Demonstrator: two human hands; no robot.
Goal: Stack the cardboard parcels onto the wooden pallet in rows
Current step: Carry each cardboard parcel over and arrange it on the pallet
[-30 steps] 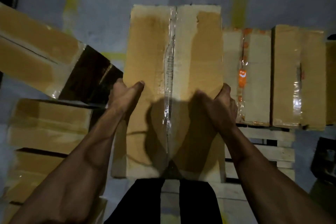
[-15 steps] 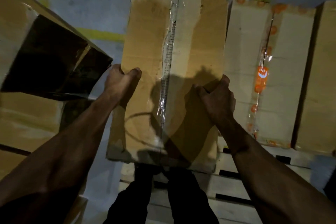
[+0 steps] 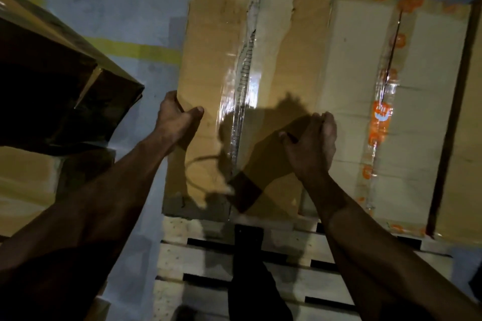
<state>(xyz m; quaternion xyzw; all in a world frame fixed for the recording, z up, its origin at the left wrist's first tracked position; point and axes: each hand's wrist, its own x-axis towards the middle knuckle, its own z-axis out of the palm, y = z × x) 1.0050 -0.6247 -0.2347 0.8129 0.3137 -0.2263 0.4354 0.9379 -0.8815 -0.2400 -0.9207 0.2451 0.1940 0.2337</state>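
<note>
A long brown cardboard parcel with clear tape down its middle lies on the wooden pallet, at the left end of a row. My left hand grips its left edge, thumb on top. My right hand holds its right edge, fingers curled into the gap beside the neighbouring parcel with orange-printed tape. A third parcel stands further right, cut off by the frame edge.
More cardboard boxes are piled at the left: a dark tilted one over paler ones. The grey floor carries yellow lines. My dark trouser legs stand over the pallet's bare front slats.
The parcel has come down onto the pallet against the orange-taped parcel. The view has moved closer and to the left. Both hands stay on its edges.
</note>
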